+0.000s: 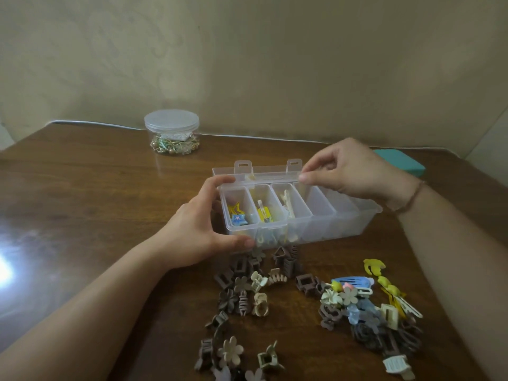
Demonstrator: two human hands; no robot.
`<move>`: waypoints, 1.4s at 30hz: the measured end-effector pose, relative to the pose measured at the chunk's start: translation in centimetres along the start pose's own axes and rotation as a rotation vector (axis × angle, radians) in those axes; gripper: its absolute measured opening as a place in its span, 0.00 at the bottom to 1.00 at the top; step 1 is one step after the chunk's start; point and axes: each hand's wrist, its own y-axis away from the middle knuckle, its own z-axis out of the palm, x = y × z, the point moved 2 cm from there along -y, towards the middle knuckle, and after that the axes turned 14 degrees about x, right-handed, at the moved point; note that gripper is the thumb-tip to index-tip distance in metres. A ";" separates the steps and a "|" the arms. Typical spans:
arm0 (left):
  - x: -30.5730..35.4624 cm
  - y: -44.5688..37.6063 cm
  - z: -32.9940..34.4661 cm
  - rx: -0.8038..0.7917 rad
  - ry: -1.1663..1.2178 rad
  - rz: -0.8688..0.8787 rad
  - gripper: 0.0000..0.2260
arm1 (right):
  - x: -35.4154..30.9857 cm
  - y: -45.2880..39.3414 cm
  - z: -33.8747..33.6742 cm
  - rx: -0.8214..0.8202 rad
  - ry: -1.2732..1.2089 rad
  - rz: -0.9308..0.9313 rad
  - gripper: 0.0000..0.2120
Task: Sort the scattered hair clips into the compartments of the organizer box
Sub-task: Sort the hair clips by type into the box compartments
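Nearest the camera, scattered plastic hair clips (277,303) in brown, beige, blue and yellow lie loose on the dark wooden counter (96,193), in two rough heaps: brown and cream claw and flower clips toward the middle, and a more colourful pile (371,306) to the right. Just beyond them sits the clear plastic organizer box (324,218), its row of compartments open to view. The three left compartments hold clips, among them a blue star clip (238,220) in the leftmost; the compartments to the right look bare. The left hand (200,229) grips the box's left end, thumb on the near wall and fingers curled over the far rim. The right hand (354,171) pinches the edge of the clear hinged lid (264,170) at the back. Farther off stand a round clear lidded jar of trinkets (171,132) and a teal case (401,162) by the wall.
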 end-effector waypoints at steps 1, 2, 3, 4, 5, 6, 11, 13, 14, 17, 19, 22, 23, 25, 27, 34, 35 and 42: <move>0.0 0.0 0.0 -0.001 0.001 -0.001 0.45 | 0.1 0.4 -0.7 0.069 0.063 -0.052 0.06; 0.0 0.0 0.0 -0.003 -0.001 -0.002 0.45 | 0.2 1.2 -1.6 0.115 0.131 -0.108 0.05; 0.0 0.0 0.0 -0.003 -0.002 -0.002 0.45 | 0.3 2.3 -2.5 0.115 0.183 -0.155 0.04; 0.1 0.0 0.0 -0.004 -0.001 -0.003 0.45 | 0.6 3.8 -3.2 0.067 0.216 -0.183 0.04; 0.1 0.0 0.0 -0.005 0.002 -0.003 0.45 | 0.9 5.5 -3.5 -0.013 0.235 -0.185 0.03; 0.1 0.0 0.0 -0.004 0.003 -0.003 0.45 | 1.4 7.3 -3.7 -0.099 0.254 -0.170 0.05; 0.2 0.1 0.0 0.003 -0.006 -0.005 0.46 | 3.4 12.9 -3.1 -0.244 0.386 -0.136 0.09; 0.3 0.1 -0.1 0.002 -0.007 -0.007 0.46 | 3.3 13.2 -3.0 -0.204 0.387 -0.127 0.10; 0.3 0.1 -0.1 -0.001 -0.007 -0.009 0.46 | 3.1 13.3 -2.9 -0.188 0.417 -0.134 0.10; 0.2 0.0 -0.1 -0.004 -0.004 -0.012 0.46 | 2.8 13.3 -2.4 -0.200 0.482 -0.139 0.11; 0.2 0.0 -0.1 -0.004 -0.006 -0.010 0.45 | 2.8 13.1 -2.1 -0.217 0.474 -0.122 0.09; 0.2 0.0 -0.1 -0.013 -0.008 -0.007 0.44 | 3.0 12.8 -2.1 -0.230 0.450 -0.074 0.09; 0.2 0.0 -0.1 -0.010 -0.009 -0.005 0.44 | 3.0 12.7 -2.1 -0.228 0.451 -0.055 0.09; 0.2 0.0 -0.1 -0.002 -0.011 -0.003 0.43 | 3.1 12.6 -2.2 -0.208 0.451 -0.022 0.11; 0.3 0.0 -0.1 -0.004 -0.016 0.000 0.42 | 3.2 12.6 -2.3 -0.179 0.418 0.012 0.11; 0.4 0.1 -0.1 -0.017 -0.010 0.000 0.43 | 3.2 12.5 -2.4 -0.278 0.550 -0.040 0.07; 0.5 0.1 -0.1 -0.016 -0.012 0.000 0.43 | 3.2 12.5 -2.3 -0.288 0.568 -0.057 0.07; 0.5 0.0 -0.2 -0.017 -0.018 0.000 0.47 | 1.7 10.9 -2.9 -0.108 0.310 0.002 0.12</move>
